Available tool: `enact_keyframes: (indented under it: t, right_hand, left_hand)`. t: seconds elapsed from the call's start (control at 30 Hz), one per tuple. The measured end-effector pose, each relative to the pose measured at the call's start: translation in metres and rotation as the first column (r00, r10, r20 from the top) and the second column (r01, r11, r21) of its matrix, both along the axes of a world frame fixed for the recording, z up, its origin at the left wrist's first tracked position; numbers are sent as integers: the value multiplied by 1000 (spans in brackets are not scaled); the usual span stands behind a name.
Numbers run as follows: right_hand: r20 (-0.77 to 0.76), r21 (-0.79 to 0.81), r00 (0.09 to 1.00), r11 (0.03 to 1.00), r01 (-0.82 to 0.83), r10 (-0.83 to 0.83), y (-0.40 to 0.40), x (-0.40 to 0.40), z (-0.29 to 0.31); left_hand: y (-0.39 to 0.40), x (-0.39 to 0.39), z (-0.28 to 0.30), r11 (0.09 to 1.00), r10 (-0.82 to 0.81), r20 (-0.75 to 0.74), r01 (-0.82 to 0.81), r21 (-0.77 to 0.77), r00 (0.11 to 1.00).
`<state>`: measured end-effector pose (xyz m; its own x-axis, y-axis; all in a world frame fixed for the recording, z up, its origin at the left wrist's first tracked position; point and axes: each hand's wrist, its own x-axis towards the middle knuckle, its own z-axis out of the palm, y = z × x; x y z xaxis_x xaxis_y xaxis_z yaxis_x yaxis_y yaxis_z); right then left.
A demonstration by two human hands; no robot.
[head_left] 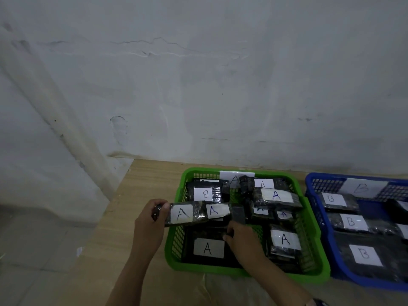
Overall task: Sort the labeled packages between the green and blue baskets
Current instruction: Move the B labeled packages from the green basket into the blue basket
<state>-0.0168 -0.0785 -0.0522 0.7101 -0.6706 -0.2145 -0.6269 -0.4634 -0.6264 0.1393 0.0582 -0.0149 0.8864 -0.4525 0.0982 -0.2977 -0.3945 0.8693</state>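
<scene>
The left hand (152, 214) grips one end of a black A-labeled package (187, 214) over the green basket (176, 265) — its left rim. The right hand (239, 238) pinches another dark package (237, 214) inside; the blue basket (318, 219) sits just right, holding B packages.

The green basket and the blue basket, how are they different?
The green basket carries an A sign on its back wall; the blue basket carries a B sign. The green basket holds mostly A packages plus one B package, while every label readable in the blue basket is B. Both hands work at the green basket; none is at the blue basket. Both are slotted plastic baskets on the same wooden table.
</scene>
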Motion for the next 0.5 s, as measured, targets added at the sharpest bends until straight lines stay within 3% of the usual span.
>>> enact_keyframes:
  t: [0.2, 0.3, 0.4, 0.5]
  right_hand:
    - [-273, -139, 947, 967, -213, 170, 3, -2, -3]
    - [-242, -201, 931, 924, -325, 275, 8, 4, 1]
    - [-253, -150, 866, 867, -476, 432, 16, 11, 2]
    - [-166, -62, 891, 898, -436, 422, 12, 10, 4]
  left_hand:
    - [-2, -2, 0, 1000, -7, -2, 7, -12, 1000]
    - [3, 1, 3, 1000, 10, 25, -9, -19, 1000]
    - [11, 3, 3, 999, 29, 25, -28, -34, 999]
    - [18, 5, 0, 998, 43, 20, -42, -36, 999]
